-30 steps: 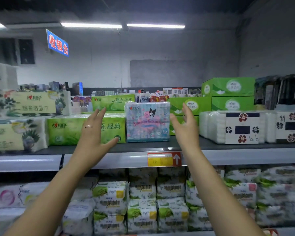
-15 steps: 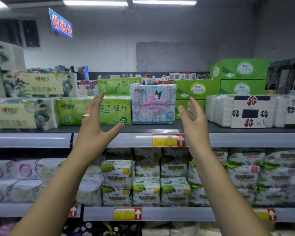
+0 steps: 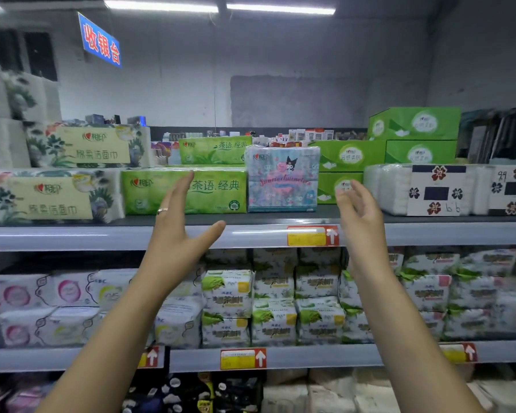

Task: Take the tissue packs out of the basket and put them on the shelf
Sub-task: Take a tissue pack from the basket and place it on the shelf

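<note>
Tissue pack (image 3: 282, 180), cartoon-print: it stands upright on the top shelf (image 3: 72, 236), between the green tissue pack (image 3: 185, 192) and the green boxes (image 3: 349, 156). Your left hand (image 3: 176, 231) and right hand (image 3: 359, 213) hover in front, one to each side of it, fingers apart and relaxed, holding nothing.

Risk: a knock from either hand may tip it forward off the shelf, because it stands tall and narrow.

Count: one cartoon-print pack, two green tissue packs, four green boxes. No basket is in view.

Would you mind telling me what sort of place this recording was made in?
Most likely a small shop or supermarket aisle: metal shelves stocked with tissue packs, price tags on the shelf edges, and a blue hanging sign overhead.
</note>
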Demonstrator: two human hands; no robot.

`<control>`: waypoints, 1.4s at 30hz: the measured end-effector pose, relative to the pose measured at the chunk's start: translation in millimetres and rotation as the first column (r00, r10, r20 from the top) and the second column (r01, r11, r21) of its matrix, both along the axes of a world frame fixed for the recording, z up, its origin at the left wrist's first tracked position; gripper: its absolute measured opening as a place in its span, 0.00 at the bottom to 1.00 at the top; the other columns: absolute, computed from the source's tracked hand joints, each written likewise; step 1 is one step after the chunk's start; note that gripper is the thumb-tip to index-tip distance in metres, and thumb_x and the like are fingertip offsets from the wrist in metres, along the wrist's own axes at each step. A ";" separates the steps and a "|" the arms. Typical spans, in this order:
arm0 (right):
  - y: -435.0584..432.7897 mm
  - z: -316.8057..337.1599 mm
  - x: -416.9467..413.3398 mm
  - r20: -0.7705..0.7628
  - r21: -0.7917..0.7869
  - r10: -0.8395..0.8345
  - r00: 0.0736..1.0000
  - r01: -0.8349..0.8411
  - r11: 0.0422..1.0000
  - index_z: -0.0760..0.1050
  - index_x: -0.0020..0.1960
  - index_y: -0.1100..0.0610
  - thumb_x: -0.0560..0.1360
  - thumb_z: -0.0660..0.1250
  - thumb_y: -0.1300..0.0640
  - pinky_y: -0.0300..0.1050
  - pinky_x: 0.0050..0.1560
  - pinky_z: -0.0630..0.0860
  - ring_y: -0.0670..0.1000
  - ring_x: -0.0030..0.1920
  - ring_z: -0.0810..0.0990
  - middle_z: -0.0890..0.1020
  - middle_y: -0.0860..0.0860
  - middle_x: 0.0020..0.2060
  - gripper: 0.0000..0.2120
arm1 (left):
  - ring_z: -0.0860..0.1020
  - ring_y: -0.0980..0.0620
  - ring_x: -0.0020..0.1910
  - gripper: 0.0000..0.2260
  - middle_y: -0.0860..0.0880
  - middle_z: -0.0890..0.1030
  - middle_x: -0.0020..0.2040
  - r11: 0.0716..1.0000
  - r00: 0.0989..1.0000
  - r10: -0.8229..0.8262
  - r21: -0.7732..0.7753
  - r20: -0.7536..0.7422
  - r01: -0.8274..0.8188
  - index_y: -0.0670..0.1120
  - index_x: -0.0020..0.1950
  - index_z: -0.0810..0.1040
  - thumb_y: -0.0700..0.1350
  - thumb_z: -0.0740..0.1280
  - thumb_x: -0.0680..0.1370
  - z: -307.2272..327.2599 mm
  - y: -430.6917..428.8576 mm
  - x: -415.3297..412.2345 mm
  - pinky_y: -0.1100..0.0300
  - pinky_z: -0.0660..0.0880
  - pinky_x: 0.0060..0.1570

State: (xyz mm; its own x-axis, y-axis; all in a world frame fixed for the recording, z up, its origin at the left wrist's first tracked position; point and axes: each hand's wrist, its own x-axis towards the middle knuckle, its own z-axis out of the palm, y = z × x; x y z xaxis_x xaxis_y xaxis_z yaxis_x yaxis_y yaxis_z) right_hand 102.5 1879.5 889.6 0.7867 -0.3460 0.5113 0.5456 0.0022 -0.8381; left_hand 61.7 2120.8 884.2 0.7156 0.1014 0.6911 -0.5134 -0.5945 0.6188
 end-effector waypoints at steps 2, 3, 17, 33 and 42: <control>14.4 0.4 -5.8 -0.008 0.005 -0.002 1.000 0.002 1.000 0.62 0.73 0.47 0.79 0.61 0.48 0.35 0.52 0.65 0.41 0.60 0.68 0.67 0.47 0.71 0.23 | 0.52 0.65 0.71 0.34 0.59 0.53 0.78 1.000 1.000 -0.007 0.006 0.012 0.007 0.66 0.73 0.51 0.50 0.68 0.76 0.3 15.1 -9.4 0.60 0.54 0.67; 22.7 0.2 -8.6 -0.011 0.006 -0.003 1.000 0.003 1.000 0.62 0.73 0.47 0.79 0.61 0.49 0.36 0.53 0.66 0.41 0.61 0.69 0.68 0.47 0.71 0.23 | 0.52 0.65 0.70 0.33 0.59 0.53 0.77 1.000 1.000 -0.007 0.014 0.018 0.006 0.67 0.72 0.51 0.50 0.68 0.76 0.3 24.0 -14.3 0.60 0.54 0.67; 116.2 -39.2 -80.8 -0.068 -0.014 -0.117 0.991 0.116 0.993 0.66 0.69 0.43 0.78 0.61 0.46 0.45 0.61 0.68 0.46 0.63 0.70 0.70 0.45 0.69 0.19 | 0.54 0.59 0.76 0.32 0.67 0.56 0.73 0.993 0.992 -0.114 -0.020 -0.050 0.113 0.70 0.71 0.52 0.53 0.67 0.76 -20.4 138.1 -70.3 0.50 0.58 0.72; 178.9 -114.0 -75.5 -0.253 -0.045 -0.095 0.963 0.087 0.995 0.66 0.70 0.45 0.79 0.61 0.47 0.47 0.63 0.70 0.47 0.65 0.71 0.70 0.46 0.68 0.20 | 0.58 0.63 0.70 0.31 0.60 0.58 0.77 0.994 0.970 -0.039 -0.105 -0.242 0.013 0.66 0.74 0.54 0.53 0.67 0.76 -88.3 204.1 -73.5 0.52 0.61 0.70; 184.0 -154.4 -60.5 -0.362 -0.066 -0.088 0.928 0.069 0.995 0.65 0.71 0.45 0.78 0.61 0.46 0.47 0.65 0.69 0.48 0.67 0.69 0.68 0.47 0.70 0.21 | 0.58 0.63 0.71 0.31 0.60 0.60 0.76 0.976 0.939 -0.077 -0.219 -0.335 0.002 0.63 0.75 0.56 0.50 0.67 0.77 -142.1 204.4 -56.8 0.57 0.58 0.69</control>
State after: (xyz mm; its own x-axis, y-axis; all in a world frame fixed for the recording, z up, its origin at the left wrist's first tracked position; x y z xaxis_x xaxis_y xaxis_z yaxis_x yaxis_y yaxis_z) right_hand 41.9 2063.5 735.2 0.8936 -0.3950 0.2130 0.1992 -0.0762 -0.9770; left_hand 4.9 2325.2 742.1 0.9098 0.1853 0.3713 -0.2705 -0.4139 0.8692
